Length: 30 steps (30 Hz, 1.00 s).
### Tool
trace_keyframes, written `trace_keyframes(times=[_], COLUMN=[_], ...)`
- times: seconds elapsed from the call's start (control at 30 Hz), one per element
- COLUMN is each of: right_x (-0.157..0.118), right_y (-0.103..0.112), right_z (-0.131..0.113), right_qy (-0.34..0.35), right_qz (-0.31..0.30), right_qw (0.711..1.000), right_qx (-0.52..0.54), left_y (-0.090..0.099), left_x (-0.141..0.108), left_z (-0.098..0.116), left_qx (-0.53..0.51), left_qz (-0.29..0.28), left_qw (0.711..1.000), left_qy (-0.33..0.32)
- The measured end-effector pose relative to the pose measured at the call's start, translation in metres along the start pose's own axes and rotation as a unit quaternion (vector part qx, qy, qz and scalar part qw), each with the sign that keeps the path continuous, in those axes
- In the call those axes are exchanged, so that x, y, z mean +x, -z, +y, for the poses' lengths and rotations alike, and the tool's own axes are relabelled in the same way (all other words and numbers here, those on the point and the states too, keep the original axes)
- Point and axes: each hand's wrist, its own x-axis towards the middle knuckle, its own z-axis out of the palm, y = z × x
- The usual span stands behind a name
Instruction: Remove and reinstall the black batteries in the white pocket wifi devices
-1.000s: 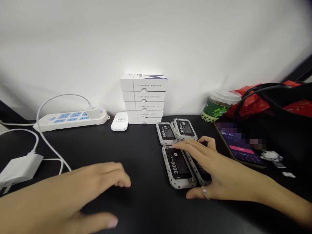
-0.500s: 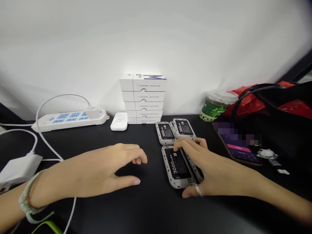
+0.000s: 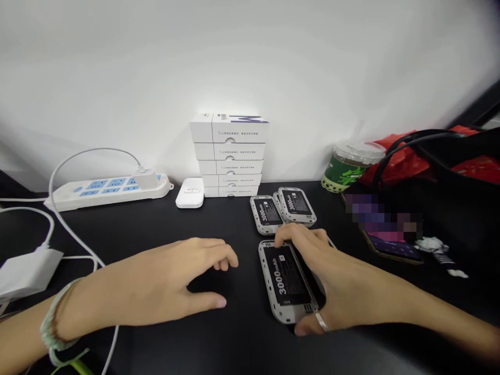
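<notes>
Across the back of the frame runs a white wall, and a black tabletop fills the lower part. At upper right, a black bag sits against a red plastic bag, beside a plastic cup. A phone lies by the bag, partly covered by blurring. A stack of white boxes stands at centre, with a power strip to its left and a white charger cut off at the left edge.

My right hand is closed on a grey battery pack, fingers over its far end, thumb near its lower corner. Its long axis slants from upper left to lower right, with the "3000mAh" print running along it. I can't tell whether it touches the table. A second pack is mostly hidden under my hand. Two more packs lie just beyond. My left hand is open and empty.
</notes>
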Motion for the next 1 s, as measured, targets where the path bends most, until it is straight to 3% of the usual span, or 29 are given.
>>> trace_keyframes(times=[0.17, 0.27, 0.43, 0.6, 0.7, 0.8, 0.9, 1.0], right_x=[0.013, 0.022, 0.023, 0.030, 0.038, 0.043, 0.053, 0.073], right_y=[-0.011, -0.018, -0.023, -0.022, -0.021, -0.016, -0.005, 0.015], right_z=[-0.022, -0.032, -0.036, -0.038, -0.043, -0.045, -0.037, -0.018], right_qy=[0.037, 0.078, 0.137, 0.132, 0.092, 0.110, 0.177, 0.172], right_qz=[-0.066, -0.048, -0.019, -0.025, -0.017, 0.050, 0.119, 0.177], right_qw=[0.993, 0.993, 0.990, 0.991, 0.995, 0.988, 0.961, 0.936], right_qx=[0.096, 0.079, 0.023, 0.018, 0.043, 0.092, 0.176, 0.251], left_y=[-0.011, -0.022, -0.043, -0.049, -0.046, -0.035, -0.018, 0.002], left_x=[-0.005, -0.003, 0.005, 0.012, 0.014, 0.018, 0.024, 0.031], left_z=[0.007, 0.016, 0.018, 0.015, 0.011, 0.000, -0.015, -0.032], left_qx=[-0.057, -0.081, -0.066, -0.092, -0.110, -0.091, -0.050, -0.002], left_qz=[0.011, 0.017, 0.108, 0.117, 0.129, 0.143, 0.141, 0.153], left_qw=[0.997, 0.997, 0.992, 0.988, 0.985, 0.985, 0.989, 0.988], left_qy=[0.044, 0.006, -0.019, -0.026, -0.023, -0.023, -0.019, -0.022])
